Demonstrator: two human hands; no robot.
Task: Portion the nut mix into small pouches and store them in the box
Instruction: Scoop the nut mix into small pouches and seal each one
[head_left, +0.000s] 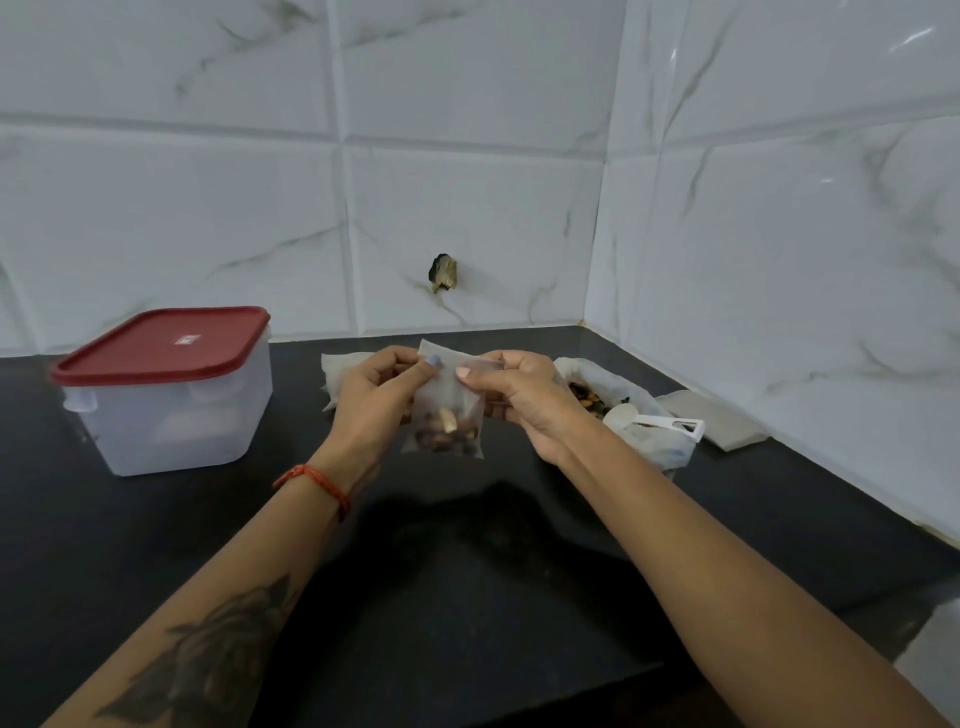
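Note:
A small translucent pouch (445, 415) with nuts in its bottom hangs upright above the dark counter (467, 571). My left hand (376, 400) pinches its top left corner, and my right hand (511, 397) pinches its top right. To the right lies an open bag of nut mix (597, 395) with a white scoop (654, 422) resting on it. The clear plastic box (171, 410) with a red lid (161, 343) stands closed at the left, with pale shapes showing faintly inside.
Behind my left hand lie more white pouches (340, 366). A flat pale packet (711, 423) sits by the right wall. White marble tiles close off the back and right sides, with a small chipped hole (442, 273) in the back wall.

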